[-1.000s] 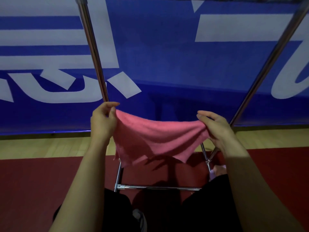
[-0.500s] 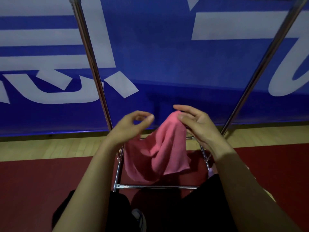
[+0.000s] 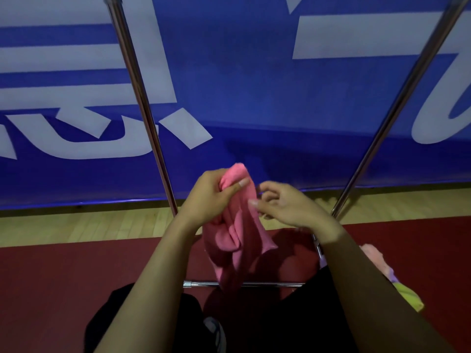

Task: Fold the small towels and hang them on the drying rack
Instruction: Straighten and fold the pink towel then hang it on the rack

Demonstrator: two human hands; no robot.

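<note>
Now | left hand (image 3: 211, 197) pinches the towel (image 3: 235, 240) top, bunched, hanging between the rack (image 3: 142, 108) poles | right hand (image 3: 285, 205) loosely curled beside it, contact unclear | risk: one-handed pinch lets the fold collapse or the towel drop to the mat (image 3: 76, 276).

Pink towel (image 3: 239, 240) hangs bunched (top corner pinched) before the rack (image 3: 142, 103).

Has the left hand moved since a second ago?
Yes. The left hand has moved right, from beside the rack's left pole toward the middle, and now grips the pink towel.
</note>
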